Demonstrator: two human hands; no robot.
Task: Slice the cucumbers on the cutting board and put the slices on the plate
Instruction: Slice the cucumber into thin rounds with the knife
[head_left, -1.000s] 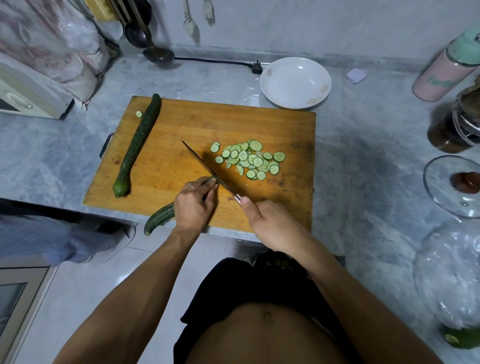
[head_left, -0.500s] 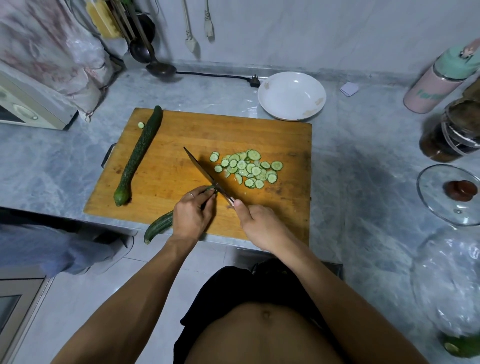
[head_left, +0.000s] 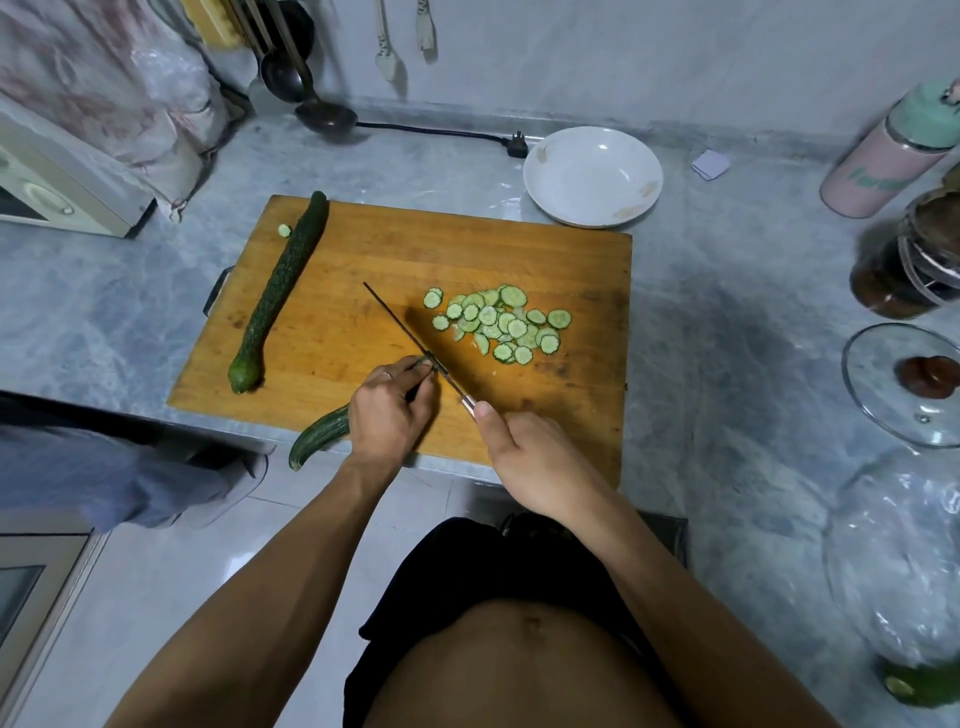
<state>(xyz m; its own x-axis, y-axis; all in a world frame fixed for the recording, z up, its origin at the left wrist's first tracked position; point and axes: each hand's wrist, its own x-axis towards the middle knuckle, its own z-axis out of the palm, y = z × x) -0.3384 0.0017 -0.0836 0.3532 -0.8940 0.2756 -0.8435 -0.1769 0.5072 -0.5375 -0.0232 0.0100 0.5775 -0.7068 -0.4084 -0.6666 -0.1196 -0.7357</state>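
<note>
My left hand (head_left: 387, 415) has its grip curled over the cucumber I am cutting (head_left: 319, 435), fingertips tucked at the cut end and the uncut tail sticking out past the near edge of the cutting board (head_left: 363, 249) toward the floor. My right hand (head_left: 530, 457) holds the handle of the knife (head_left: 410, 338) in a closed grip, thumb laid along the top near the blade; the blade runs diagonally away from me and to the left, its edge right against my left fingertips at the cucumber's end. The pile of slices (head_left: 501, 325) lies on the board just to the right of the blade, overlapping one another. A second, whole cucumber (head_left: 280, 291) lies along the left side of the board, with one stray slice (head_left: 283, 230) touching its far end. The white plate (head_left: 592, 176) sits on the grey counter (head_left: 104, 312) just beyond the board's far right corner, with no slices on it. A glass lid (head_left: 904, 384) and a pink bottle (head_left: 883, 171) stand well off to the right.
</note>
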